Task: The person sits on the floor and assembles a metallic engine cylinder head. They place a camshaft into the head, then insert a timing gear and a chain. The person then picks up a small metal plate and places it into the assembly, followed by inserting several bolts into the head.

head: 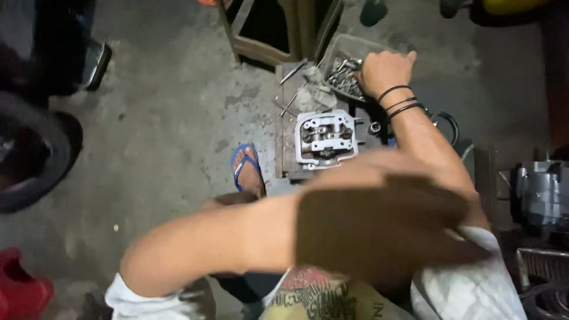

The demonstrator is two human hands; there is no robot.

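My right hand [384, 71] reaches into a clear plastic tray [355, 46] full of bolts and small metal parts [344, 76]; its fingers curl down among them, and what they hold is hidden. Black bands circle that wrist. Just below the tray, a silver engine cylinder head [326, 139] with its rocker arms showing sits on a small dark bench [283, 148]. My left arm crosses the foreground as a large blur, and my left hand [409, 225] is smeared beyond reading.
A screwdriver [293, 71] and thin rods lie on the bench beside a small socket [374, 127]. My foot in a blue sandal [248, 169] rests on the concrete floor. A tyre [35, 154] lies left, a red container [18, 290] bottom left, engine parts [539, 195] right, a wooden stool [278, 29] behind.
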